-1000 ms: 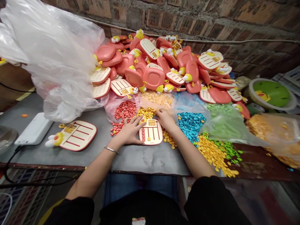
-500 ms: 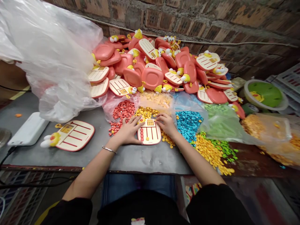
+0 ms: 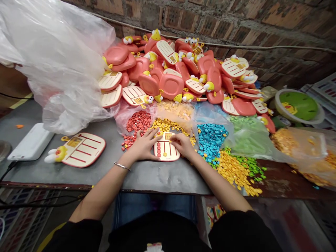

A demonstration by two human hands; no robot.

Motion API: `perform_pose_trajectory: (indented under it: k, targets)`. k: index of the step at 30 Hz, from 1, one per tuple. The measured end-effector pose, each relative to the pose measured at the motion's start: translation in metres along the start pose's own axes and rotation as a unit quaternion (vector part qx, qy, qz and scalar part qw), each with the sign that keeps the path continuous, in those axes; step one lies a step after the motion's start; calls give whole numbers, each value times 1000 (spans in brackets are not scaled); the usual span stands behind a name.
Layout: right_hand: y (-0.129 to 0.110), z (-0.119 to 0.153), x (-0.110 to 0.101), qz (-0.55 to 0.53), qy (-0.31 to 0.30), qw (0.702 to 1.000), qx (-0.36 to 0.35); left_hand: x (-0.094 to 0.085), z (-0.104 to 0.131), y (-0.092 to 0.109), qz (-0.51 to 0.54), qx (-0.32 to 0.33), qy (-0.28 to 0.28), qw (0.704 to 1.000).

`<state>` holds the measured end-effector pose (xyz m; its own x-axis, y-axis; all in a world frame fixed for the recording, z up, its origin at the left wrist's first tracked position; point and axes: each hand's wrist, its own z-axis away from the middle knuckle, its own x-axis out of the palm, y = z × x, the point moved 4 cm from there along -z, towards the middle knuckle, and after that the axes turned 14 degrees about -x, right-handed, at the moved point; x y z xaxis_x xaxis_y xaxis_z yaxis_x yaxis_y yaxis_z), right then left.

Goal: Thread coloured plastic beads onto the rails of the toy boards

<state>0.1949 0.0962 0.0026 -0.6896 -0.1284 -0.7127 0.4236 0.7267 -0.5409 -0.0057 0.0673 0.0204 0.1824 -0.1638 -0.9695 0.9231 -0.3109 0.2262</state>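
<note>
A cream toy board (image 3: 173,157) with a red rim and slots lies flat before me on the grey table. My left hand (image 3: 141,146) grips its left side, thumb along the bottom edge and fingers over the top. Several red pieces (image 3: 159,149) line the leftmost slot, and one yellow piece (image 3: 165,154) sits low in the slot beside them. My right hand (image 3: 183,144) is closed in a pinch over the upper right of the board; whatever is between its fingertips is too small to make out.
Red pieces (image 3: 139,120), blue pieces (image 3: 211,138) and yellow pieces (image 3: 232,168) spill from plastic bags around the board. Behind rises a heap of red-backed boards (image 3: 172,85). Another board (image 3: 85,149) and a white power bank (image 3: 30,142) lie at left, near a large plastic bag (image 3: 70,66).
My right hand has moved slightly left and down, from the board's right edge to over its upper right slots. My left hand stays on the board.
</note>
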Motion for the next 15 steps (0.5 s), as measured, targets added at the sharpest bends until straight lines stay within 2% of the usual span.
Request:
perform_pose_trajectory:
  k: [3,5,7,9,12,13,15]
  targets:
    - [-7,-12,13,-51,2,999,2,0,0,-1,-5,-2,-1,1000]
    - [-11,-14,14,-96,-28,995,1,0,0,-1,-8,-3,-1,1000]
    - [-13,-10,9,-158,-76,984,4,0,0,-2,-10,-4,-2,1000]
    - [-9,-3,-4,-182,-80,980,20,0,0,-2,-7,-4,-4,1000]
    - [10,2,-28,-76,1,995,59,-1,0,-1,0,-4,-10,1000]
    - [16,1,-32,-32,7,998,59,-1,0,-1,2,-4,-11,1000]
    - [25,-2,-31,25,-34,998,37,-2,0,-1,3,-5,-13,1000]
